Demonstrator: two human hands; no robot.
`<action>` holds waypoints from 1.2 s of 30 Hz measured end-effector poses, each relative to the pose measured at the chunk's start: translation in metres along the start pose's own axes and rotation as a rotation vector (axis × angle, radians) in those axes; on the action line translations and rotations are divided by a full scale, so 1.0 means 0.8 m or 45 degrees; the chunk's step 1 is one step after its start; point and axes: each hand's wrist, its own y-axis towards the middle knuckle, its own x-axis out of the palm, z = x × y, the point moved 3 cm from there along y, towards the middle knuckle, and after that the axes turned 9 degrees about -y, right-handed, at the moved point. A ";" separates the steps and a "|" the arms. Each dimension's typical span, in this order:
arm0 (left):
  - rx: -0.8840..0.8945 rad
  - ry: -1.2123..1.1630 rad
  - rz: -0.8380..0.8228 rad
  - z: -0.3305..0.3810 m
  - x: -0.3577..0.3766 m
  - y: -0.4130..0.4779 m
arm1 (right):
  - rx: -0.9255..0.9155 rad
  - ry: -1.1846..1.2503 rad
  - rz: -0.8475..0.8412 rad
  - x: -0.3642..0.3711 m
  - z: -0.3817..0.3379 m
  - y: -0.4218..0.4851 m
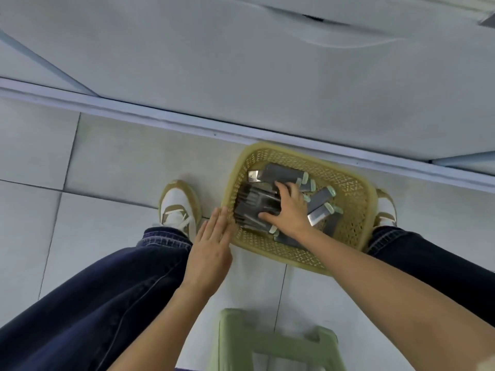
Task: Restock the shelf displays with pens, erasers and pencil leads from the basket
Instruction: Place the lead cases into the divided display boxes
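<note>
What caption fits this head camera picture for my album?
Right hand grips a bundle of grey packs in the yellow basket while the left hand rests flat against its rim.

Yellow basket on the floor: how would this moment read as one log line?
left hand: flat against yellow lattice plastic basket rim | right hand: inside basket, gripping bundle of flat grey packs
</note>
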 end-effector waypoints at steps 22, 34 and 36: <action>-0.260 -0.508 0.034 0.038 -0.031 0.021 | -0.068 0.876 -0.291 -0.086 0.020 -0.058; -0.483 -2.229 0.212 0.192 -0.126 0.019 | -0.390 1.190 -0.441 -0.197 -0.036 -0.175; -0.466 -2.187 0.258 0.210 -0.143 0.015 | -0.430 1.181 -0.405 -0.217 -0.031 -0.189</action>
